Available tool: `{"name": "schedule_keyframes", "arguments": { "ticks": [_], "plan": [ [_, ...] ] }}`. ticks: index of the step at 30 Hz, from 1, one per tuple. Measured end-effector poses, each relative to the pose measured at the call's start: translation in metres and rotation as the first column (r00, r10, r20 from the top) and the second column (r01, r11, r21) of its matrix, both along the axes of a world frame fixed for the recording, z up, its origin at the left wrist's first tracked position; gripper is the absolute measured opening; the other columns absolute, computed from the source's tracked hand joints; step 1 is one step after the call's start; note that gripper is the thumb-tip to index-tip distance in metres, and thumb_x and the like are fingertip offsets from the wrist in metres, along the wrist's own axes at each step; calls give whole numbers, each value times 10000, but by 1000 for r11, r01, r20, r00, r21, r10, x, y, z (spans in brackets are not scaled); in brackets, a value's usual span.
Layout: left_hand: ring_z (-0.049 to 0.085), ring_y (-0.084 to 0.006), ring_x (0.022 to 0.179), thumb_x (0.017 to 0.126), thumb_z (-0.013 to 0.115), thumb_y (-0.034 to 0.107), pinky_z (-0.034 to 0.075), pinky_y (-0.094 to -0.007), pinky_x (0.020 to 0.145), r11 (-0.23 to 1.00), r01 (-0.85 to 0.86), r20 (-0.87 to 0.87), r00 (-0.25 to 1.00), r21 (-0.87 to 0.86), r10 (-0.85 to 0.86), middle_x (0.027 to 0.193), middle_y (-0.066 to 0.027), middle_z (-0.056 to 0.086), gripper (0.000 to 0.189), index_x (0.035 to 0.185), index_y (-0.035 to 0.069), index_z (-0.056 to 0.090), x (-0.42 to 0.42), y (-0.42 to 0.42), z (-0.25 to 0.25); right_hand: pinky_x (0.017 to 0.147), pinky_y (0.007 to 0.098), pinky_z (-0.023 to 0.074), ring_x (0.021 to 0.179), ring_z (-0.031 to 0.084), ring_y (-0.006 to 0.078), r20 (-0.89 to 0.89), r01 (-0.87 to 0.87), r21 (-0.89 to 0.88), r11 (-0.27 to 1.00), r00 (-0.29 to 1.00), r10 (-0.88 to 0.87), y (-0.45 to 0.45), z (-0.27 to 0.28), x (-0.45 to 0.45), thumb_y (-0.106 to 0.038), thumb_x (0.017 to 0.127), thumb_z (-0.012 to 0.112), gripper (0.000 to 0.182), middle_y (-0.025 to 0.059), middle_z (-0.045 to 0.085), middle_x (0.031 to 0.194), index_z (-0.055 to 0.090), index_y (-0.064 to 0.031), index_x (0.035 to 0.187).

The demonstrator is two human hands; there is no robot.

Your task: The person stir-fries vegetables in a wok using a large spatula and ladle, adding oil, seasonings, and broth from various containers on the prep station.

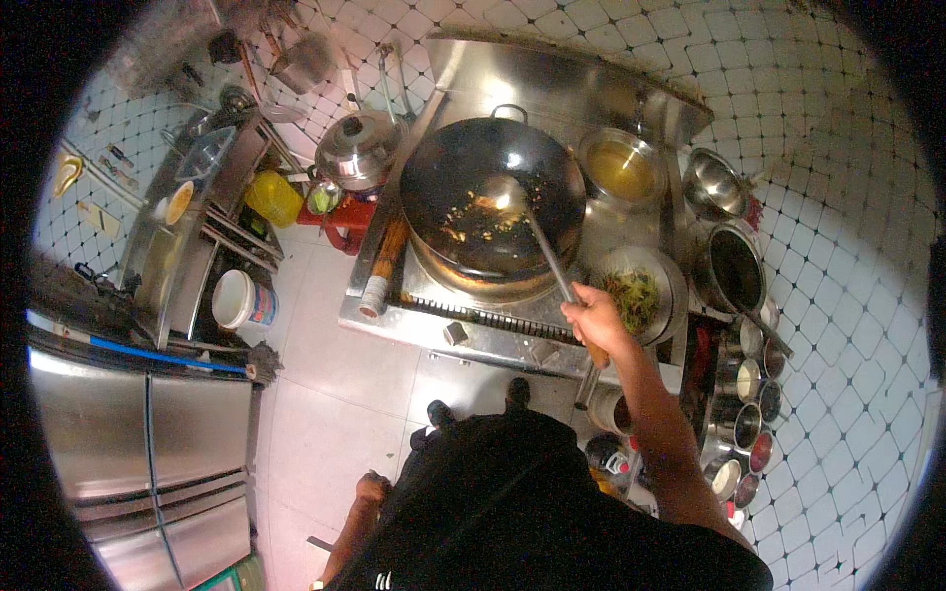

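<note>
A large black wok [436, 177] sits on the stainless steel stove [473, 325], with small chopped bits [462, 221] scattered in its bottom. My right hand [599, 319] grips the wooden-ended handle of a metal ladle [548, 247]. The ladle's bowl rests low in the wok among the bits. Just right of that hand is a metal bowl [669, 284] holding green shredded vegetables [632, 295]. Down by my left side hangs my left hand [373, 487], over the floor, its fingers curled; whether anything is in it I cannot tell.
Behind the vegetables stands a bowl of yellowish liquid [621, 168]. A bamboo wok brush [386, 262] lies along the stove's left edge. Several seasoning containers [748, 425] line the right side. At left are a white bucket [233, 299], a lidded pot [356, 151] and a steel refrigerator [100, 421].
</note>
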State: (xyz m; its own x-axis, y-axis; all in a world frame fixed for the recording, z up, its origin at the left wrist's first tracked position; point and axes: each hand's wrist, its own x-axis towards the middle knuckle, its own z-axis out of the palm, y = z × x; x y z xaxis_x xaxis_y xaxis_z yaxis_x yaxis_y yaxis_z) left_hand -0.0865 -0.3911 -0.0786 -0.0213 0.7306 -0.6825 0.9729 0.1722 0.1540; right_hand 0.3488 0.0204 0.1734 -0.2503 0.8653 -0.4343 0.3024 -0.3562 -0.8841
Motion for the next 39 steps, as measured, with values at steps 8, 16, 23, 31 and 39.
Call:
{"name": "schedule_keyframes", "arguments": {
  "ticks": [8, 16, 23, 31, 39],
  "plan": [
    [603, -281, 967, 794, 554, 322, 506, -384, 823, 997, -34, 13, 999, -65, 35, 913, -83, 666, 212, 869, 203, 712, -2, -13, -9, 443, 312, 431, 496, 545, 149, 321, -213, 384, 899, 943, 87, -18, -24, -26, -102, 853, 635, 551, 89, 628, 785, 425, 4, 1351],
    [606, -286, 955, 808, 542, 339, 512, -388, 809, 997, -14, 9, 1000, -79, 15, 934, -98, 658, 237, 883, 187, 709, -6, -16, -6, 398, 299, 385, 439, 471, 119, 23, 125, 94, 988, 992, -128, 6, -32, 3, -107, 855, 640, 564, 43, 552, 679, 416, -6, 1363],
    [609, -290, 945, 821, 532, 353, 516, -391, 796, 996, -13, -2, 1000, -89, 13, 951, -110, 651, 261, 895, 174, 706, -2, -13, -9, 672, 373, 493, 701, 635, 320, 427, -160, 362, 919, 904, -11, -19, -16, 12, -166, 818, 641, 562, 245, 638, 876, 457, -11, 1326],
    [613, -294, 933, 835, 520, 370, 522, -394, 782, 995, 20, -38, 999, -97, -23, 972, -125, 642, 289, 909, 158, 702, -4, -17, -32, 417, 277, 396, 453, 485, 117, -94, 167, 93, 981, 983, -159, -12, 13, 93, -120, 891, 577, 416, 34, 562, 715, 482, -3, 1279],
    [627, -298, 884, 828, 545, 390, 522, -405, 753, 988, -97, -77, 993, -117, 89, 944, -144, 647, 319, 905, 114, 685, 5, -27, -9, 445, 329, 423, 494, 521, 138, -68, 373, 8, 928, 926, -371, 106, -9, 169, -136, 873, 600, 308, 47, 560, 649, 518, 10, 1131]
  ]
}}
